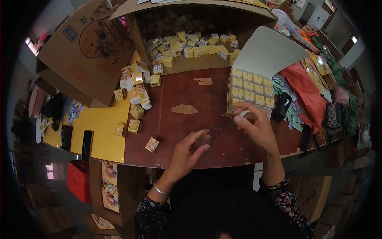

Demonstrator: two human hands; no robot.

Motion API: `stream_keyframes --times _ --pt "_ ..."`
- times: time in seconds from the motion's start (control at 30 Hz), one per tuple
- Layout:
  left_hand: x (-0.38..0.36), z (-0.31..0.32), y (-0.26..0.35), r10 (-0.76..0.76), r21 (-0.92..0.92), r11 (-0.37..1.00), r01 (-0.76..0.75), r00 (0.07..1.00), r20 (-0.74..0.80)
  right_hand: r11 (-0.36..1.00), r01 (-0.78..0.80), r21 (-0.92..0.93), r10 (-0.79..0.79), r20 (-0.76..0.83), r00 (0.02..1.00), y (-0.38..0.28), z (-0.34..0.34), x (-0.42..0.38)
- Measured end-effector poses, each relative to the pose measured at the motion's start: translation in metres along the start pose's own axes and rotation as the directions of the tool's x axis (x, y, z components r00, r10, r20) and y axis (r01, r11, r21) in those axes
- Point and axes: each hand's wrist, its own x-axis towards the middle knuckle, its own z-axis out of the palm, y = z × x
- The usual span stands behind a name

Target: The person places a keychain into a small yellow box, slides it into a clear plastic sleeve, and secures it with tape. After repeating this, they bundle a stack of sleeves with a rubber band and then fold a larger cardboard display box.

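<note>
My left hand (190, 154) holds a clear plastic bag (217, 132) between thumb and fingers, low over the red-brown tabletop. Its outline is faint against the wood. My right hand (255, 124) is closed in a pinch at the bag's upper right end, though the exact point of contact is hard to see. Just behind the right hand stands an open display box (230, 93) with its white lid (264, 49) raised, filled with rows of small yellow boxes (248, 85). A single small printed box (153, 145) lies left of my left hand.
A large carton (179, 65) on its side at the back holds many small yellow boxes. More small boxes (137, 93) are piled at left beside a tilted carton (87, 51). A phone (86, 145) lies front left. At right are a black object (281, 106), green packets (293, 113) and red plastic (304, 93).
</note>
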Motion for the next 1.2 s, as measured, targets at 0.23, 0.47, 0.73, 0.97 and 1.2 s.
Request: stream_keyframes --times 0.23,0.47,0.73,0.97,1.2 --pt "-0.031 -0.013 0.007 -0.086 -0.337 0.932 0.133 0.985 0.151 0.966 -0.206 0.154 0.134 0.384 0.914 0.015 0.028 0.004" --pt "-0.089 -0.051 -0.008 -0.124 -0.586 0.789 0.186 0.982 0.144 0.903 -0.315 0.291 0.064 0.635 0.770 0.014 0.080 0.023" --pt "-0.156 -0.148 -0.012 -0.169 -0.490 0.839 -0.237 0.743 -0.648 0.789 0.501 -0.355 -0.216 0.604 0.767 0.033 0.214 0.025" --pt "-0.160 -0.138 -0.027 -0.218 -0.534 0.819 -0.211 0.747 -0.629 0.990 -0.129 0.056 0.071 0.594 0.801 0.064 0.206 0.036" --pt "-0.126 -0.109 -0.037 -0.254 -0.687 0.719 -0.105 0.880 -0.401 0.934 -0.328 -0.140 0.340 0.627 0.701 0.066 0.108 0.061"
